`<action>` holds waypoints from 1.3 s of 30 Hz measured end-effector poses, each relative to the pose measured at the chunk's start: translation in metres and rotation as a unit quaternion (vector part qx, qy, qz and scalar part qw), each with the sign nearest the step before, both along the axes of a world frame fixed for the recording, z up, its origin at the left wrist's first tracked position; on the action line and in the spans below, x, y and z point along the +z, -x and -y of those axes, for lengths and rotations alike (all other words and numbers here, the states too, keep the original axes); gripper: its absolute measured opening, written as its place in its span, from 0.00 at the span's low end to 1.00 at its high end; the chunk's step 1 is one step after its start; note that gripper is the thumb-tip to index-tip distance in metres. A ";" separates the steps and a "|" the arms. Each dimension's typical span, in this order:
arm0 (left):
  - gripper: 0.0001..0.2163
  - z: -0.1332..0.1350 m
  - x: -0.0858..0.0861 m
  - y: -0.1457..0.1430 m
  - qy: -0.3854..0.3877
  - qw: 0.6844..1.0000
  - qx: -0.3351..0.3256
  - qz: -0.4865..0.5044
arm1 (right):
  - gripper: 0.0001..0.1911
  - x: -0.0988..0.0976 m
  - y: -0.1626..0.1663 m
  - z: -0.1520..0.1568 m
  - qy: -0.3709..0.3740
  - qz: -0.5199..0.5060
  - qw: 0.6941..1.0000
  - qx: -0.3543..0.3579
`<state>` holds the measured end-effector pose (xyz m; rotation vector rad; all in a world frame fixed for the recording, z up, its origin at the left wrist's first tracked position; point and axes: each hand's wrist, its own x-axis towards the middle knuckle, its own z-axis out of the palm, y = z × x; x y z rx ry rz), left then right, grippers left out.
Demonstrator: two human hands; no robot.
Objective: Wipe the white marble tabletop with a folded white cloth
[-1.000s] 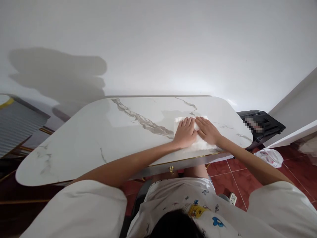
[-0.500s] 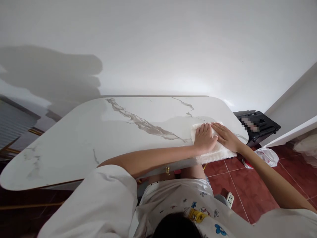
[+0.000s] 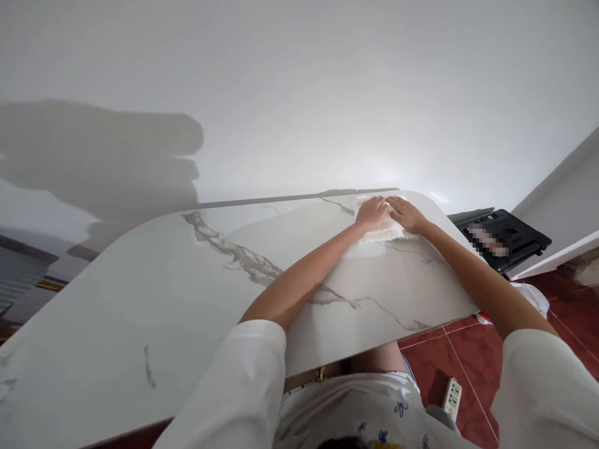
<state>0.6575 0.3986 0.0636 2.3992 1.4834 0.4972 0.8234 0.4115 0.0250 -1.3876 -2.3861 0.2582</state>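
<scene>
A white fluffy cloth (image 3: 384,234) lies on the marble-patterned tabletop (image 3: 201,299), close to its far edge and toward the right end. My left hand (image 3: 373,213) presses flat on the cloth's left part, fingers stretched forward. Beside it, my right hand (image 3: 406,214) lies on the cloth's right part, also with fingers extended. The fingertips of both hands nearly meet, pointing toward the wall. Parts of the cloth are hidden under both palms.
A white wall (image 3: 299,93) rises right behind the table. To the right stands a black case (image 3: 519,240), with a white bag (image 3: 533,296) below it on the red tiled floor (image 3: 468,340). A power strip (image 3: 452,398) lies near my legs.
Both hands have pushed the cloth away from me, from the table's near right edge to its far edge. My arms are now stretched further forward, and the view has shifted a little.
</scene>
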 end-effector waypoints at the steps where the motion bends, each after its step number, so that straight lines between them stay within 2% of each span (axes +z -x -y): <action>1: 0.16 -0.013 -0.002 0.003 0.005 1.000 -0.002 0.005 | 0.28 0.000 0.003 -0.011 0.001 -0.003 1.000 -0.005; 4: 0.18 -0.042 -0.004 0.010 0.006 1.000 0.012 0.008 | 0.27 -0.001 0.012 -0.040 -0.005 -0.025 1.000 -0.008; 10: 0.15 -0.071 -0.004 0.012 0.002 0.997 0.071 -0.036 | 0.23 0.000 0.025 -0.078 0.003 -0.033 0.999 -0.027; 14: 0.14 -0.081 -0.007 0.012 -0.012 0.994 0.090 -0.064 | 0.22 0.001 0.030 -0.089 0.017 -0.016 0.998 -0.051; 18: 0.15 -0.075 -0.006 0.013 -0.036 0.996 0.061 -0.060 | 0.24 0.000 0.027 -0.086 -0.005 -0.029 0.999 -0.013; 22: 0.18 -0.054 -0.004 0.012 -0.055 0.995 0.041 -0.068 | 0.28 -0.001 0.021 -0.070 -0.014 -0.011 1.000 0.009; 26: 0.20 -0.021 -0.004 0.009 -0.070 0.994 0.036 -0.070 | 0.32 0.001 0.014 -0.040 -0.010 0.012 0.999 0.037; 34: 0.21 0.062 0.004 0.005 -0.034 0.998 0.057 -0.024 | 0.35 0.007 0.005 0.040 0.017 0.023 0.999 0.046; 39: 0.24 0.124 0.011 0.002 0.012 0.997 0.077 -0.011 | 0.34 0.014 -0.004 0.102 0.016 0.023 0.996 0.085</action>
